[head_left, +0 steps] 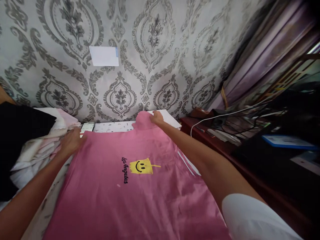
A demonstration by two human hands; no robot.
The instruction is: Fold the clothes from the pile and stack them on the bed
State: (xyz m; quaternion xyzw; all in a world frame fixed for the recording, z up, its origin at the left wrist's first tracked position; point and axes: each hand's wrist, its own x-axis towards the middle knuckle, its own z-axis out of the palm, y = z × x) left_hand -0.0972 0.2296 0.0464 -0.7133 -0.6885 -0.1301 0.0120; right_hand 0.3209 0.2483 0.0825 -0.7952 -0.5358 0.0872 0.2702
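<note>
A pink T-shirt (pixel 105 193) lies spread out sideways in front of me, with a yellow smiling print and the lettering "Los Angeles" on it. At its far left corner my left hand (pixel 72 141) is closed on the edge; the fingertips are partly blurred. My right hand (pixel 157 117) pinches the far sleeve (pixel 143 120), which bulges up a little from the surface. White stripes (pixel 188 163) show on the shirt's right side, beside my right forearm.
Patterned wallpaper (pixel 150 66) rises right behind the shirt. Crumpled light clothes (pixel 37 150) and a black cloth (pixel 22 143) lie at left. A phone-like object (pixel 87 127) rests near the wall. On the right, a dark red table (pixel 207 136) carries cables and small items.
</note>
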